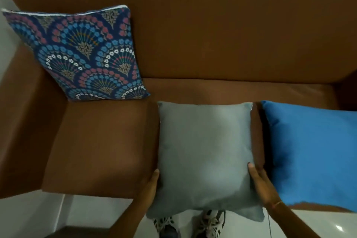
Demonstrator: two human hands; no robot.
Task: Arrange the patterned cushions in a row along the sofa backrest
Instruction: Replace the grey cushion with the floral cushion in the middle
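A patterned cushion [85,54] in navy with blue, pink and white fan motifs leans upright against the brown sofa backrest [222,31] at the left end, beside the armrest. A plain grey cushion [204,152] is held flat over the seat's front edge. My left hand [149,183] grips its left side and my right hand [260,185] grips its right side. A plain bright blue cushion [313,152] lies flat on the seat to the right, partly cut off by the frame edge.
The brown sofa seat [100,145] shows bare leather between the patterned cushion and the grey one. The left armrest [25,114] borders it. Below are a white tiled floor [92,212] and my shoes [210,226].
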